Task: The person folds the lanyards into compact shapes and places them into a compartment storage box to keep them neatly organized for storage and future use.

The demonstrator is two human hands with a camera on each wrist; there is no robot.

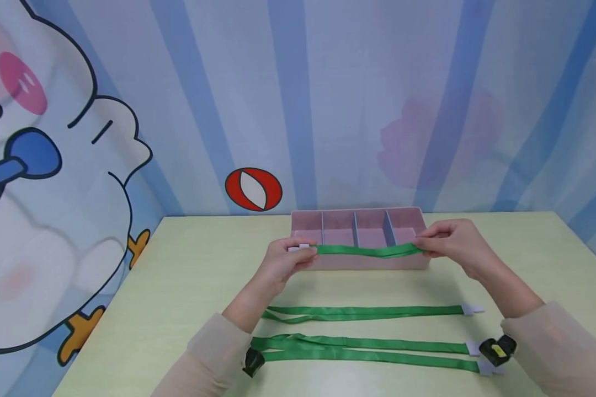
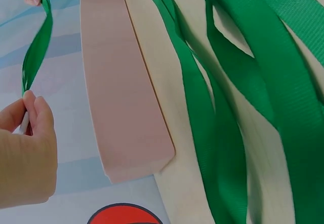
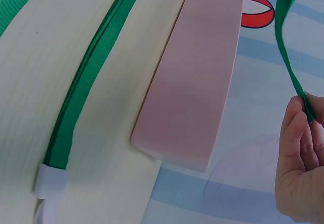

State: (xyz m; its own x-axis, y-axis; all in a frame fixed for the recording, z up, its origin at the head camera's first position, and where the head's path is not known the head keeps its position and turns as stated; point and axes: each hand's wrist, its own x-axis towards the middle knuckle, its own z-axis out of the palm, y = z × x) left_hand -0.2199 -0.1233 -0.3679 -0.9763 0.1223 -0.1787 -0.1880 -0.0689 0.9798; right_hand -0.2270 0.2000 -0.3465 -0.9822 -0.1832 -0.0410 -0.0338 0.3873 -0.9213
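Note:
A green lanyard [image 1: 367, 251] with a white plastic end piece [image 1: 304, 246] is stretched between both hands, slightly sagging, in front of the pink box. My left hand [image 1: 280, 264] pinches it beside the white end, thumb against fingers. At the other end my right hand [image 1: 459, 245] grips the folded strap between thumb and fingertips. In the right wrist view, a short green tip shows past the right hand's [image 3: 301, 168] fingers. On the table below lie more green lanyards, one [image 1: 377, 312] nearer the box and others [image 1: 387, 357] closer to me, white ends pointing right.
The pink box [image 1: 362, 263], divided into several compartments by grey-blue partitions [image 1: 355, 229], stands at the table's back edge. A striped blue backdrop [image 1: 347, 110] with cartoon figures rises behind the pale table [image 1: 203, 264]. Each wrist wears a small black device [image 1: 498, 350].

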